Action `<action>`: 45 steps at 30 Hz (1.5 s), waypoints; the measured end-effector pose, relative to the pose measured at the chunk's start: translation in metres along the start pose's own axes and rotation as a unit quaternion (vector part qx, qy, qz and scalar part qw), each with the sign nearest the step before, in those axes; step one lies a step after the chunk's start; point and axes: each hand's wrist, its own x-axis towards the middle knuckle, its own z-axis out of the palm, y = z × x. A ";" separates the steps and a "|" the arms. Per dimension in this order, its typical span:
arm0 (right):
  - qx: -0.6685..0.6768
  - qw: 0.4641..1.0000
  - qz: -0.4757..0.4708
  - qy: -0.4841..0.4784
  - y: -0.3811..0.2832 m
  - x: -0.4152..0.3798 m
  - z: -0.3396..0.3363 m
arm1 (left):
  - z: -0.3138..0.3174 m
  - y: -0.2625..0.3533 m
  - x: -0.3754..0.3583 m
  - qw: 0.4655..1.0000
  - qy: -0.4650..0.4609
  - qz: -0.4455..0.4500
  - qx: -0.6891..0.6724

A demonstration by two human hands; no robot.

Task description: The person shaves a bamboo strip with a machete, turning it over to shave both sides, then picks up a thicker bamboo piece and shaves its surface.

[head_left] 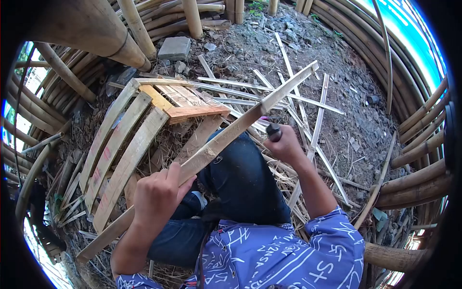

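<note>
A long split bamboo strip runs diagonally across my view, from low on the left to the upper right, passing over my raised knee. My left hand is closed around its lower part. Shavings and a rough pale patch show on the strip just above my fingers. My right hand is closed on a tool with a black handle, just right of the strip. The handle's butt faces me, and the rest of the tool is mostly hidden.
A wooden slatted crate lies left of my knee. Several thin bamboo strips are scattered on the rubble ground ahead. A concrete block sits at the back. Stacked bamboo poles curve around, and a thick pole leans in at upper left.
</note>
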 end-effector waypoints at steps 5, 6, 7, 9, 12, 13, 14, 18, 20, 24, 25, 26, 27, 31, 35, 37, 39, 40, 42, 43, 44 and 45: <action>-0.149 0.982 -0.117 0.012 -0.011 0.004 0.003 | -0.001 -0.002 -0.002 1.000 0.009 0.018 0.015; -0.152 0.987 -0.049 0.003 -0.009 0.009 -0.001 | -0.001 -0.003 -0.003 1.000 0.013 0.017 0.011; -0.154 0.988 0.017 -0.009 -0.005 0.017 -0.006 | -0.003 -0.004 -0.003 1.000 0.014 0.013 0.014; -0.093 0.988 0.113 0.045 0.031 0.038 -0.018 | -0.007 -0.004 -0.005 1.000 0.002 0.009 0.017; -0.102 0.977 0.145 0.116 0.077 0.058 -0.034 | -0.011 0.003 -0.004 1.000 -0.003 -0.021 -0.001; -0.019 0.982 0.148 0.118 0.079 0.053 -0.036 | -0.010 0.002 -0.001 1.000 0.001 -0.022 -0.006; 0.010 0.983 0.143 0.113 0.080 0.049 -0.038 | -0.009 0.001 0.000 1.000 0.002 -0.006 0.007; 0.090 0.991 0.091 0.037 0.029 0.010 -0.019 | -0.002 0.000 0.005 1.000 -0.005 0.009 -0.014; -0.052 0.998 -0.010 -0.029 0.005 -0.005 -0.002 | -0.003 0.000 0.006 1.000 -0.011 0.009 -0.008; -0.156 0.987 -0.015 -0.043 -0.008 -0.003 -0.008 | -0.002 -0.003 0.003 1.000 0.001 0.013 -0.004; -0.143 0.988 0.033 -0.054 0.000 0.004 -0.011 | -0.002 -0.005 0.001 1.000 0.000 0.016 -0.002; -0.136 0.989 0.055 -0.011 0.013 0.012 -0.017 | -0.001 -0.005 0.000 1.000 -0.001 0.009 -0.006; -0.129 0.988 0.077 0.032 0.029 0.019 -0.023 | -0.001 -0.005 -0.001 1.000 0.000 0.001 -0.012; -0.036 0.983 0.136 0.122 0.060 0.032 -0.021 | -0.002 -0.002 0.005 1.000 0.012 0.013 0.002; 0.259 0.951 0.164 -0.038 -0.001 -0.002 -0.009 | 0.005 -0.003 0.013 1.000 0.006 0.010 -0.013; 0.218 0.964 0.116 -0.099 -0.013 -0.013 0.004 | 0.009 -0.004 0.009 1.000 -0.004 0.003 -0.023; 0.102 0.989 0.051 -0.098 0.003 -0.012 0.007 | 0.008 -0.007 0.008 1.000 -0.006 0.012 -0.024; 0.027 0.995 0.032 -0.093 0.005 -0.006 0.003 | 0.007 -0.007 0.007 1.000 -0.005 0.012 -0.028; -0.060 0.996 0.041 -0.058 0.009 0.005 -0.007 | 0.004 -0.008 0.003 1.000 0.001 0.017 -0.016; -0.056 0.998 0.041 -0.007 0.027 0.012 -0.009 | 0.002 -0.008 0.002 1.000 0.004 0.014 -0.020; -0.059 0.994 0.083 0.030 0.041 0.020 -0.014 | 0.000 -0.007 0.001 1.000 0.001 0.012 -0.018; -0.062 0.988 0.123 0.068 0.054 0.030 -0.019 | -0.002 -0.006 0.001 1.000 -0.001 0.010 -0.016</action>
